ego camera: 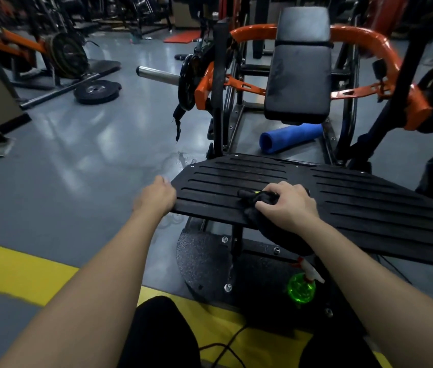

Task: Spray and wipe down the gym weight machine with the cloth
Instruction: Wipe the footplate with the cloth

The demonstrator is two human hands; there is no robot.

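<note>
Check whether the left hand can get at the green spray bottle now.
Probably yes, awkwardly. The spray bottle stands on the base below the footplate's near edge, open from the front; the left hand must cross toward the right forearm, which passes close by.

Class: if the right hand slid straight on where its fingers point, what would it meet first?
Probably the left hand at the footplate's left edge; only ribbed plate lies between, though depth is unclear.

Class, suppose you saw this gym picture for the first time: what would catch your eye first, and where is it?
The right hand grips a dark cloth on the ribbed footplate at the centre, the left hand at its left edge. Orange bars curve round the padded seat above, and a green spray bottle sits on the base below.
</note>
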